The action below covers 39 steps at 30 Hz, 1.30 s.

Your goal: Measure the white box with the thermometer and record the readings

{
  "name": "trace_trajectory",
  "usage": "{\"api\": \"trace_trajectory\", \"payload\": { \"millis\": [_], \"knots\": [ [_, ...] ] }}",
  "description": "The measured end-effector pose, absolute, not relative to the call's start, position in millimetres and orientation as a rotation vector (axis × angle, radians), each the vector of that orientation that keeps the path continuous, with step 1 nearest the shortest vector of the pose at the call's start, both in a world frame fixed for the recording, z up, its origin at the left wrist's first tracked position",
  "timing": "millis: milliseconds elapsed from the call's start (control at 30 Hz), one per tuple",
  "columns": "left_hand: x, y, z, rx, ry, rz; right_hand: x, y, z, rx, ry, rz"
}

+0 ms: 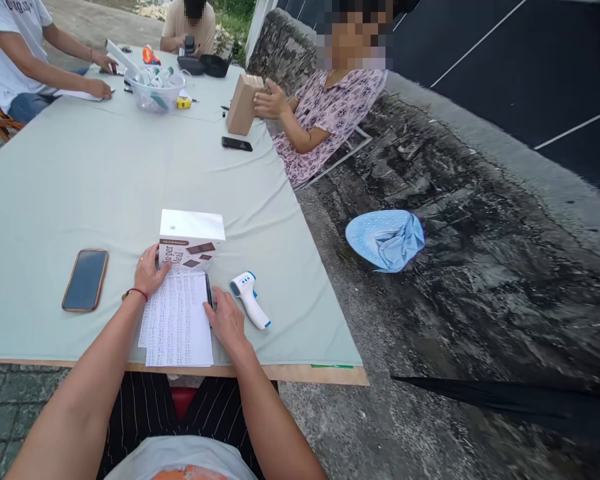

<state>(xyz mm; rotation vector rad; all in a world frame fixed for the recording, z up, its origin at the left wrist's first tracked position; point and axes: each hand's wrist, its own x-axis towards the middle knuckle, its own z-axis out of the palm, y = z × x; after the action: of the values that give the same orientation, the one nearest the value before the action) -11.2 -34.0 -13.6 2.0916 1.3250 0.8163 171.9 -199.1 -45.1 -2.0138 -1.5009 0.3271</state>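
Observation:
A white and brown snack box with chocolate pieces pictured on it stands at the top of the handwritten sheets. My left hand is at the box's lower left corner, thumb over the front and fingers along the side. Along the right edge of the sheets lies a dark pen, partly covered. Beside it rests my right hand, fingers apart, thumb touching the paper's edge. Just right of that hand lies a white and blue infrared thermometer.
A phone lies left on the tablecloth. Farther off are a plastic basket of bottles, a yellow tape measure and another phone. A person at right holds a cardboard box. A blue hat lies beyond the table's right edge.

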Motion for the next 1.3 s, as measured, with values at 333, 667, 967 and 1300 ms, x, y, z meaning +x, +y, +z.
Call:
{"api": "trace_trajectory", "payload": {
  "millis": [333,667,967,1300],
  "knots": [
    [3,-42,-13,2.047,1.385,0.788,196,-219,-40,-1.81,-1.342,0.501],
    [4,-44,-10,2.064,1.395,0.77,179,-239,-57,-1.486,-0.984,0.714],
    [4,-44,-8,2.074,1.411,0.766,165,-241,-44,-1.383,-1.051,0.678],
    [5,-43,-9,2.086,1.416,0.774,155,-226,-44,-1.51,-0.732,0.762]
  ]
}}
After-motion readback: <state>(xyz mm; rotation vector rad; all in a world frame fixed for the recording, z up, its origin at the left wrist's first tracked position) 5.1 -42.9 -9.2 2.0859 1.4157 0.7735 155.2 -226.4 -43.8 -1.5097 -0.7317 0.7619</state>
